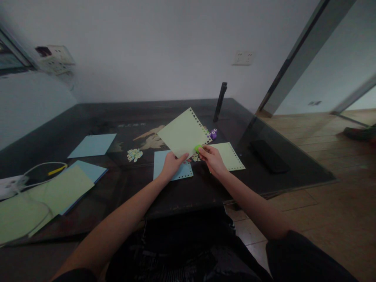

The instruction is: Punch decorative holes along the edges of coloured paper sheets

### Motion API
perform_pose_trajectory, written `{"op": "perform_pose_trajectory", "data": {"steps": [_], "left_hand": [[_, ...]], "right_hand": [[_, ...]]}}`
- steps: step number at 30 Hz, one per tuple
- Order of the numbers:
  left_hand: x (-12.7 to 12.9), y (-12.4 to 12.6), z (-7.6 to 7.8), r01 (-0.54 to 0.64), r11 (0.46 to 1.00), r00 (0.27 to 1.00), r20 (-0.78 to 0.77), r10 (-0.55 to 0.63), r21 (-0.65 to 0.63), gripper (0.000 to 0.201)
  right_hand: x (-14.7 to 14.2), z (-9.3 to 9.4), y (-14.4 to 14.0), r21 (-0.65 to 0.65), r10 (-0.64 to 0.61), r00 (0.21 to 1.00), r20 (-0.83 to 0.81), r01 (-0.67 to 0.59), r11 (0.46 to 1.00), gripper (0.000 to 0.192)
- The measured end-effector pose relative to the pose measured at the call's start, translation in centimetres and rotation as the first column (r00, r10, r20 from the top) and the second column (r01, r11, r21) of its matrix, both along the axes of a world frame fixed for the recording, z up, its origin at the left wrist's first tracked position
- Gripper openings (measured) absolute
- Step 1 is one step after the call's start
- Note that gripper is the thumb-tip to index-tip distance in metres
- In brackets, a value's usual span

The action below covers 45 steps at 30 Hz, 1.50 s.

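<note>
**A:** so what's in the hands here?

**B:** a pale green sheet (183,133) with holes punched along two edges, held tilted up above the dark table (188,188). Left hand (172,164) pinches its bottom corner, thumb on top. Right hand (213,158) is closed around a small green punch (197,148) clamped on the sheet's lower right edge.

**A:** and around it?

**B:** a blue sheet (185,171) lies under the hands, another punched green sheet (232,156) just beside the right hand, a purple punch (213,134) behind it, paper confetti (134,154) to the left.

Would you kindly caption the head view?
Left hand holds a pale green punched paper sheet; right hand grips a small green punch.
</note>
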<state>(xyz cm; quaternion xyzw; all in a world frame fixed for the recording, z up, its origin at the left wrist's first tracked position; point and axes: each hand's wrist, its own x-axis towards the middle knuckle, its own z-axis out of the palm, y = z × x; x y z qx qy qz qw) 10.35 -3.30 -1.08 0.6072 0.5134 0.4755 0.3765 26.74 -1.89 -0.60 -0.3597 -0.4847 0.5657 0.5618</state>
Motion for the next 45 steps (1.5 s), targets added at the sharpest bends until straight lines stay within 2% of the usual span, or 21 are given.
{"op": "perform_pose_trajectory", "data": {"steps": [6,14,27,34,45], "left_hand": [[0.0,0.1,-0.2,-0.001,1.000,1.000,-0.023,0.002,0.013,0.025],[0.0,0.0,0.2,-0.021,1.000,0.999,-0.030,0.020,-0.009,0.023],[-0.3,0.3,-0.1,-0.041,0.999,0.999,-0.011,0.041,-0.023,0.024],[-0.4,0.4,-0.3,-0.063,0.998,0.998,0.003,0.063,-0.023,0.026],[-1.1,0.9,-0.5,-0.104,0.994,0.994,0.046,0.104,-0.018,0.027]], "right_hand": [[0.0,0.1,0.0,-0.005,-0.017,0.999,0.041,0.018,1.000,0.038],[0.1,-0.4,0.3,0.008,-0.004,0.997,0.072,0.004,1.000,0.034],[0.1,-0.3,0.2,-0.022,0.013,0.999,0.035,-0.012,1.000,0.034],[0.4,0.2,0.3,-0.082,-0.022,1.000,0.001,0.022,0.996,0.035],[1.3,0.1,0.8,-0.157,0.046,0.997,-0.055,-0.055,0.986,0.033]]}}
